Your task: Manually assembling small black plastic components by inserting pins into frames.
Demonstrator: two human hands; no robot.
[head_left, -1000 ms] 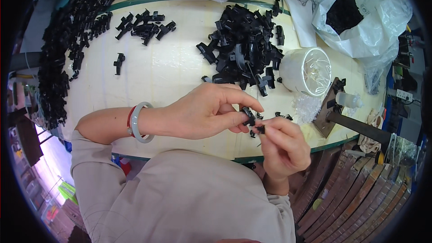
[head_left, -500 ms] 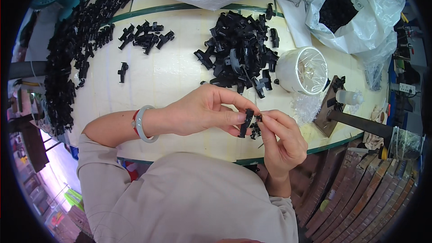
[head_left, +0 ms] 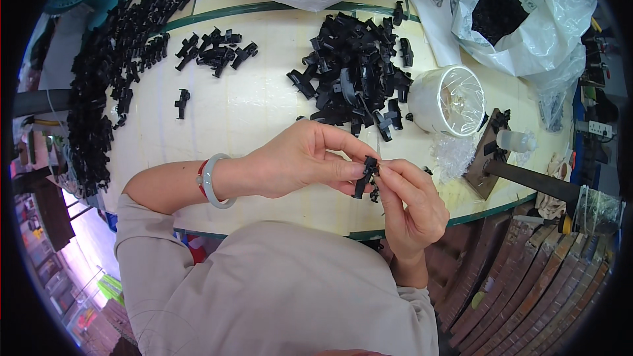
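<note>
My left hand [head_left: 297,161] is closed, pinching a narrow black plastic part [head_left: 361,187] between thumb and fingers above the table's near side. A small black piece [head_left: 372,166] sits against the part's upper end. The fingertips of my right hand [head_left: 417,207] are pressed together on that small piece, and partly cover it. Just below the fingers, a few tiny black pieces [head_left: 374,194] lie on the table, mostly hidden. Beyond my hands rises a heap of loose black plastic parts [head_left: 349,72].
At left lies a long pile of black parts [head_left: 89,118], with a smaller group [head_left: 216,53] and one single part [head_left: 182,104] nearer the middle. On the right stand a white tub [head_left: 428,102], a brown plate fixture [head_left: 484,161] with a dark bar, and an open plastic bag [head_left: 554,46].
The small black piece in my right fingers has come from just beside the black part to its upper end and now touches it. My left hand has barely moved.
</note>
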